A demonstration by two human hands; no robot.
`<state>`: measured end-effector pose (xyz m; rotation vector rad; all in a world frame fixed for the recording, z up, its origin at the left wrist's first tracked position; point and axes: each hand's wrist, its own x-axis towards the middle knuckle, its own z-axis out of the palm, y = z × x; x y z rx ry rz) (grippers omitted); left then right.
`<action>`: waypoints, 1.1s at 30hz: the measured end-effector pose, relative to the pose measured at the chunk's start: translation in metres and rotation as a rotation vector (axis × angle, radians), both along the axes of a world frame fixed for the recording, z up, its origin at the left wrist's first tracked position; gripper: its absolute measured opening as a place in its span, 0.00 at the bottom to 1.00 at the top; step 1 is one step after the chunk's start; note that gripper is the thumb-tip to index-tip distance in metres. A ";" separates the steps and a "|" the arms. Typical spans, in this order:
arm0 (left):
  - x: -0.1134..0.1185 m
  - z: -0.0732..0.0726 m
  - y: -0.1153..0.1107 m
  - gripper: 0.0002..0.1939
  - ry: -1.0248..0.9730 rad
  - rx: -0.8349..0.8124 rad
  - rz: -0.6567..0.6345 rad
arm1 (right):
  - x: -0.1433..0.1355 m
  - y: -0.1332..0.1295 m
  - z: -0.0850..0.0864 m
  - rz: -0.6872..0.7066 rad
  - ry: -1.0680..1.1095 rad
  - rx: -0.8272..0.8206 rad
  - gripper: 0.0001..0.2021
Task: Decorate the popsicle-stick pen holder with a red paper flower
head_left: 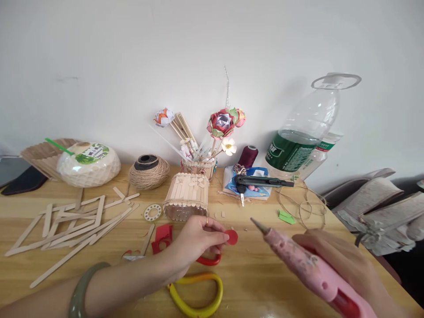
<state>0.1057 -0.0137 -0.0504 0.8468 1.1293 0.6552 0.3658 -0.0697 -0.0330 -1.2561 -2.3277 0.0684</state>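
Note:
My left hand (198, 238) pinches a small red disc (232, 237) between thumb and fingers, above the middle of the table. At the right, my right hand (344, 260) is wrapped round a pink glue gun (308, 269), whose metal nozzle points up and left toward the disc without touching it. Under and beside my left hand lie red-handled scissors (212, 260) and a yellow handle (198, 309). Cut red paper (162, 238) is left of my wrist. Behind the hand, a container covered in wooden sticks (186, 194) lies on its side.
Loose wooden sticks (73, 227) spread over the left of the table. Behind them stand a wrapped coconut (89, 163) and a twine roll (149, 172). Paper flowers (221, 123), a maroon thread spool (248, 156) and a large bottle (298, 137) line the wall.

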 end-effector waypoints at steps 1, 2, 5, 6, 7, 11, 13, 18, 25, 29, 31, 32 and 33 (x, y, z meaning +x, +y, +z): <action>0.001 0.001 0.000 0.04 -0.005 0.005 0.005 | -0.004 -0.002 0.000 0.030 -0.001 -0.003 0.05; 0.002 0.001 0.000 0.04 -0.011 0.011 0.007 | -0.009 -0.004 0.000 0.058 -0.007 -0.003 0.04; 0.002 0.002 0.000 0.02 -0.027 0.028 0.001 | -0.021 -0.004 0.000 0.097 -0.082 0.034 0.05; 0.002 0.002 0.000 0.02 -0.030 0.033 0.001 | -0.024 -0.003 0.001 0.102 -0.111 0.050 0.06; 0.002 0.003 0.000 0.02 -0.032 0.036 0.001 | -0.026 -0.002 0.002 0.099 -0.137 0.067 0.07; -0.001 0.003 0.000 0.02 -0.031 0.041 0.007 | -0.028 -0.001 0.004 0.099 -0.199 0.103 0.08; -0.002 0.002 0.001 0.02 -0.032 0.045 0.007 | -0.029 0.000 0.004 0.107 -0.208 0.111 0.08; -0.003 0.003 0.002 0.02 -0.036 0.041 -0.005 | -0.030 0.001 0.004 0.115 -0.199 0.171 0.08; -0.002 0.004 0.002 0.02 -0.034 0.034 -0.015 | -0.029 0.001 0.002 0.110 -0.214 0.147 0.11; -0.001 0.003 0.002 0.03 -0.022 0.027 -0.016 | -0.029 0.001 0.001 0.102 -0.204 0.163 0.12; -0.001 0.003 0.003 0.02 -0.017 0.029 -0.017 | -0.028 0.001 0.000 0.101 -0.203 0.175 0.12; -0.001 0.003 0.003 0.02 -0.016 0.031 -0.019 | -0.028 0.001 0.000 0.101 -0.206 0.176 0.12; 0.000 0.002 0.003 0.02 -0.015 0.033 -0.021 | -0.028 0.001 0.000 0.099 -0.209 0.178 0.12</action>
